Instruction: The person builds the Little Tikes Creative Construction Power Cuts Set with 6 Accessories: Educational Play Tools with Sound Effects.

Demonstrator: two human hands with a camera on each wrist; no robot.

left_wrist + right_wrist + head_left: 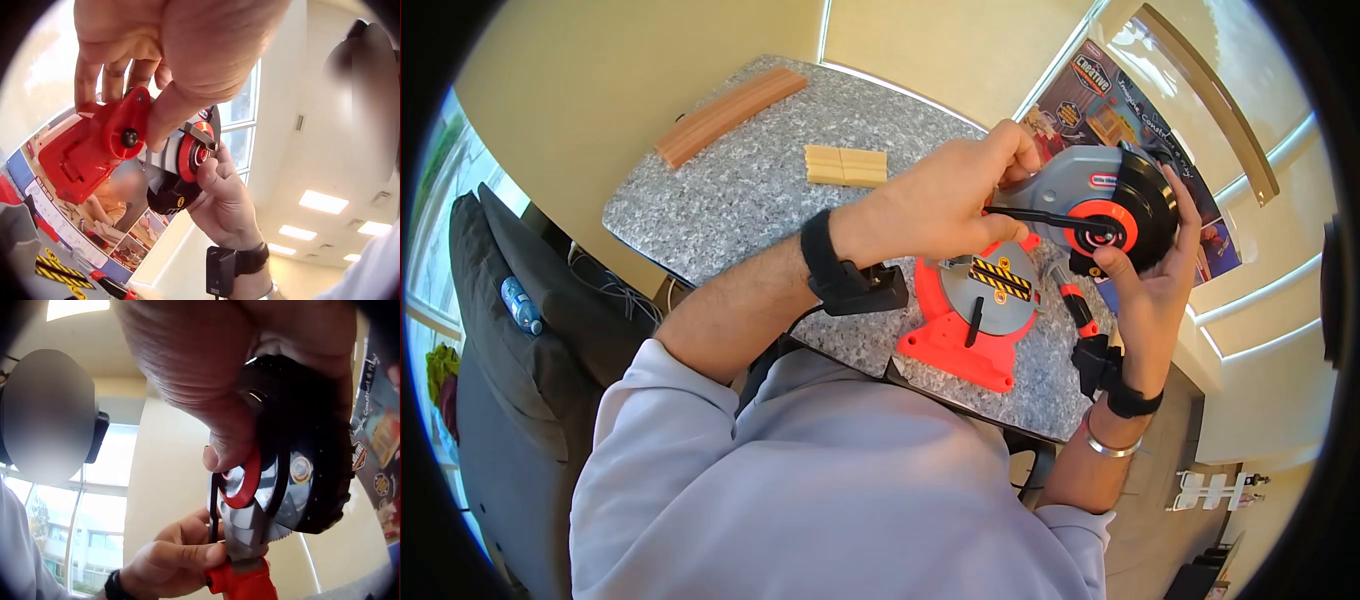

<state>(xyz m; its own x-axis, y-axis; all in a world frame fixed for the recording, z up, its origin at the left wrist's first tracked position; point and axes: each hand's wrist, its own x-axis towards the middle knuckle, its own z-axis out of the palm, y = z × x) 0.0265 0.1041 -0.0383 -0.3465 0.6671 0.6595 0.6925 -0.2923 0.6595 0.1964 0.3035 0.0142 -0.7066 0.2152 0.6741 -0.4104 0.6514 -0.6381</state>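
Both hands hold a toy circular saw head [1065,180] up above the table. It has a grey body, a toothed blade, a black round guard [1152,205] and a red hub ring. My left hand [945,195] pinches the narrow end, where a red housing [94,153] with a black knob joins the grey arm; the head view mostly hides that housing. Around the guard curl the fingers of my right hand [1160,290], its thumb at the red hub [240,484]. A black bar [1050,216] runs along the body's side. Below stands the red saw base [960,350] with its grey turntable.
A red and black screwdriver [1080,305] lies right of the base. Farther back on the speckled table [750,200] are a yellow grooved block [845,166] and a wood-coloured plank [730,115]. A printed box [1090,75] stands behind the saw head.
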